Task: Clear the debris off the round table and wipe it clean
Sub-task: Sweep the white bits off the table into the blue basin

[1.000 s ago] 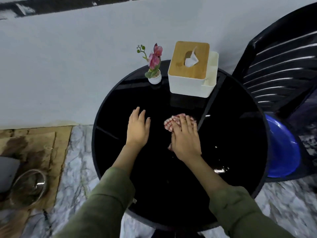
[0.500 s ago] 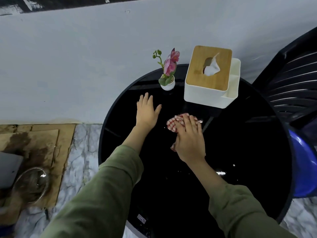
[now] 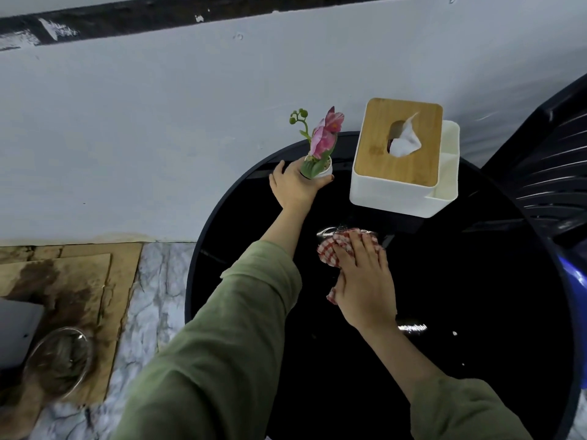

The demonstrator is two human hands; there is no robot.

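Note:
The round table has a glossy black top and stands against a white wall. My right hand lies flat on a red-and-white checked cloth near the table's middle, pressing it to the surface. At the far left rim, my left hand wraps its fingers around the small white pot of a pink flower plant. Whether the pot is lifted off the table I cannot tell. A few tiny pale specks lie on the top to the right of my right wrist.
A white tissue box with a wooden lid sits at the table's far side, beside the plant. A dark slatted chair and a blue object stand at the right. On the floor at left are a glass bowl and wooden boards.
My left hand slid forward from the table's middle and closed around the flower pot. My right hand stayed on the checked cloth.

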